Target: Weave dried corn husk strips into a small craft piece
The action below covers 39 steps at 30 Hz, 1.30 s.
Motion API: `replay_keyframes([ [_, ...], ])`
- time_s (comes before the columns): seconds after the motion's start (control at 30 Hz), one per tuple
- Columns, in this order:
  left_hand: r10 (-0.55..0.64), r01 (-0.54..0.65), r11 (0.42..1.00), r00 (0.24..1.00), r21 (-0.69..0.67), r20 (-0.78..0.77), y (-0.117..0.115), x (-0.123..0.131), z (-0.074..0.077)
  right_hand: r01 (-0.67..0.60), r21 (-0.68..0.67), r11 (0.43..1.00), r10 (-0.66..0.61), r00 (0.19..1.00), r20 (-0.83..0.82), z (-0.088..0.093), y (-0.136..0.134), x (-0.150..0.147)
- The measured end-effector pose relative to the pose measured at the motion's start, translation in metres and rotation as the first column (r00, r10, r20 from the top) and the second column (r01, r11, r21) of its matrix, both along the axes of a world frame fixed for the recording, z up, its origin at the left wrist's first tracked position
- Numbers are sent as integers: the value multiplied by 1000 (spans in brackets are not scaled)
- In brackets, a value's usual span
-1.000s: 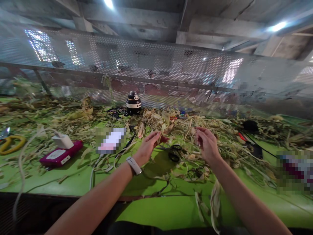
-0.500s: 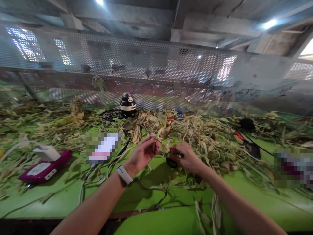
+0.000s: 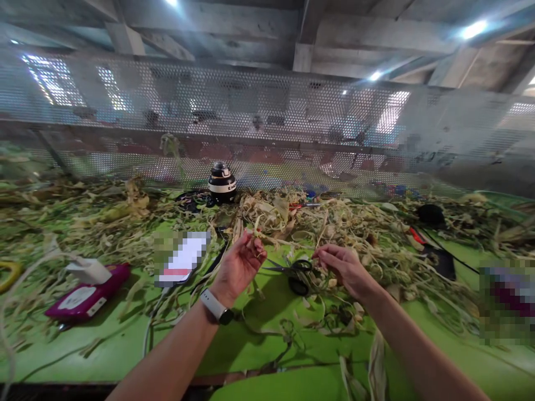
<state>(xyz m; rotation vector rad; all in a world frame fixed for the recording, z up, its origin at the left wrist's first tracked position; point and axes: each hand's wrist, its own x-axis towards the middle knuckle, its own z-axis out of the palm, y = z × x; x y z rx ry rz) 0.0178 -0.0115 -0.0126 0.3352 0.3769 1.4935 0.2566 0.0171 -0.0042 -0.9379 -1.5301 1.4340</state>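
Note:
My left hand (image 3: pixel 242 263), with a watch on its wrist, is pinched round a small piece of pale dried plant (image 3: pixel 256 227) that rises above the fingertips. To its right my right hand (image 3: pixel 340 266) has thumb and fingers pressed together near the dried stalks; whatever they hold is too small to make out. Black-handled scissors (image 3: pixel 298 277) lie on the green table (image 3: pixel 259 312) between the two hands, their blades pointing toward my left hand. Dried leaves and stems (image 3: pixel 346 223) are heaped behind and right of the hands.
A magenta power strip (image 3: pixel 86 301) with a white plug, a blurred phone (image 3: pixel 184 257) and a cable lie at left. Behind stands a black jar-like container (image 3: pixel 222 184) before a perforated metal screen (image 3: pixel 251 111). A black pouch (image 3: pixel 438 260) lies at right.
My right hand has moved right, away from my left hand, and the scissors beside it now lie between the hands. My left hand has shifted slightly left.

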Motion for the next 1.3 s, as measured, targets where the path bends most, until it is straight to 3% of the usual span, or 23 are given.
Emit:
replay_keyframes([
  [0.2, 100, -105, 993, 991, 59, 86, 2, -15, 14, 39, -37, 999, -38, 999, 20, 3, 4, 6],
  [0.33, 180, -191, 981, 963, 37, 203, 3, -24, 22, 260, -12, 966, -259, 957, -127, 6, 13, 15],
  [0.47, 192, -204, 979, 957, 31, 216, 5, -29, 22, 566, -8, 824, -550, 797, -249, 4, 27, 28],
  [0.57, 191, -200, 980, 959, 23, 210, 5, -29, 19, 669, 113, 735, -638, 738, -220, 0, 35, 38],
  [0.7, 185, -186, 982, 963, -11, 195, 5, -28, 17, 678, 473, 562, -756, 654, -39, -4, 38, 43],
  [0.8, 180, -180, 983, 968, -14, 175, 5, -26, 16, 554, 688, 469, -791, 610, 48, -7, 37, 40],
  [0.87, 165, -166, 986, 973, -7, 163, 5, -25, 16, 453, 755, 474, -758, 646, 89, -10, 35, 35],
  [1.03, 139, -138, 990, 984, -15, 108, 6, -22, 12, 304, 765, 568, -680, 696, 229, -17, 30, 25],
  [1.3, 107, -105, 994, 993, -37, 57, 6, -19, 4, 255, 767, 589, -631, 738, 239, -24, 31, 23],
])
